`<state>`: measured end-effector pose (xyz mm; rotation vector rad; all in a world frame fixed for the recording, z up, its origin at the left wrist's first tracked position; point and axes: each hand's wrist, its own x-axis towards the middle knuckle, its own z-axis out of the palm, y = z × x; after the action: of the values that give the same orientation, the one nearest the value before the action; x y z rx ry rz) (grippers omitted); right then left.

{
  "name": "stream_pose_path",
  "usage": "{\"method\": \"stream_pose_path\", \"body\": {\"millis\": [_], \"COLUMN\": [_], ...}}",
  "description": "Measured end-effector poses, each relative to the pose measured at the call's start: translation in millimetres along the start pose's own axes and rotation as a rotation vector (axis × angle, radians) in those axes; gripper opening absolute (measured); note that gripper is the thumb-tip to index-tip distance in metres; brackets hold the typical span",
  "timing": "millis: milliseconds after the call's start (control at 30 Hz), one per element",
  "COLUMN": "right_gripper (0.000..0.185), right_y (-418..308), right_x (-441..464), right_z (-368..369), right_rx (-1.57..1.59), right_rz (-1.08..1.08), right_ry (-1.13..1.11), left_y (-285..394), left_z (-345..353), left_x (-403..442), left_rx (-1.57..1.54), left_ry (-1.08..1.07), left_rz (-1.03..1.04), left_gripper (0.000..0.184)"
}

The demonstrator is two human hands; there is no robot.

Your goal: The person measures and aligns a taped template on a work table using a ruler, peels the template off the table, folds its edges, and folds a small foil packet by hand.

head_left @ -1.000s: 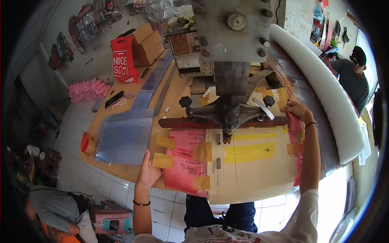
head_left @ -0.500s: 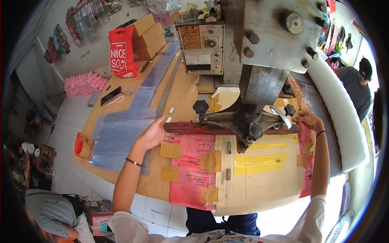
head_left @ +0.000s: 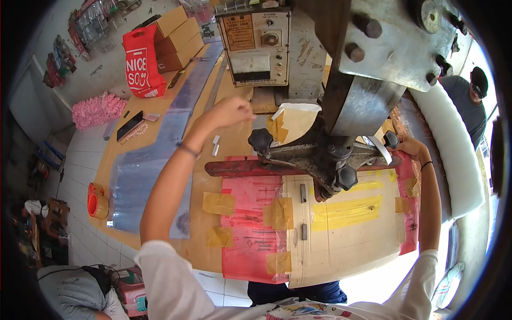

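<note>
My left hand point(head_left: 233, 111) is raised over the table in front of the control box point(head_left: 260, 50), fingers bent and smeared by motion. At the far right end of the red press bar point(head_left: 234, 168), my right hand point(head_left: 412, 146) has its fingers curled beside a black knob point(head_left: 391, 140); what they grip is hidden. Below the bar lies a tan board point(head_left: 341, 250) with yellow tape strips and two small dark metal pieces on it. A red sheet point(head_left: 250, 234) is taped along its left side, and red material also shows on the right.
The metal press column point(head_left: 362, 106) stands over the board. To the left lie clear bluish plastic sheet point(head_left: 146, 181), a tape roll point(head_left: 97, 202) and a phone point(head_left: 129, 126). A red bag point(head_left: 141, 64) and cardboard boxes point(head_left: 178, 42) stand behind. A white roll point(head_left: 453, 154) and another person point(head_left: 461, 101) are at right.
My left hand has left the red bar's left end and moved up and away towards the control box. My right hand stays at the bar's right end. The camera view has shifted slightly.
</note>
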<state>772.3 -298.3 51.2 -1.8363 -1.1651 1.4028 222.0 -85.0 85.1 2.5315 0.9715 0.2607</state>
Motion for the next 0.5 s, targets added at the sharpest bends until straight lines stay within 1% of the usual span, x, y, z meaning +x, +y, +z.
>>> {"method": "stream_pose_path", "body": {"millis": [67, 167, 200, 300, 400, 500], "right_gripper": [0.009, 0.011, 0.014, 0.011, 0.010, 0.009], "right_y": [-1, 3, 6, 15, 6, 9], "right_x": [-2, -1, 0, 5, 3, 8], "right_z": [4, 0, -3, -12, -5, -11], "right_rx": [-0.002, -0.006, -0.006, -0.075, -0.095, -0.102], "right_rz": [0.009, 0.010, 0.013, 0.021, 0.036, 0.035], "right_ry": [0.022, 0.033, 0.033, 0.036, 0.037, 0.007], "left_y": [-5, -6, -4, -24, -15, -27], "left_z": [31, 56, 56, 63, 42, 55], "left_x": [40, 63, 68, 87, 85, 86], "left_rx": [-0.079, 0.113, 0.079, 0.061, 0.079, 0.171], "left_ry": [0.154, 0.164, 0.066, 0.202, 0.230, 0.347], "left_rz": [0.094, 0.277, 0.216, 0.228, 0.055, 0.126], "left_gripper": [0.040, 0.038, 0.032, 0.027, 0.023, 0.025]}}
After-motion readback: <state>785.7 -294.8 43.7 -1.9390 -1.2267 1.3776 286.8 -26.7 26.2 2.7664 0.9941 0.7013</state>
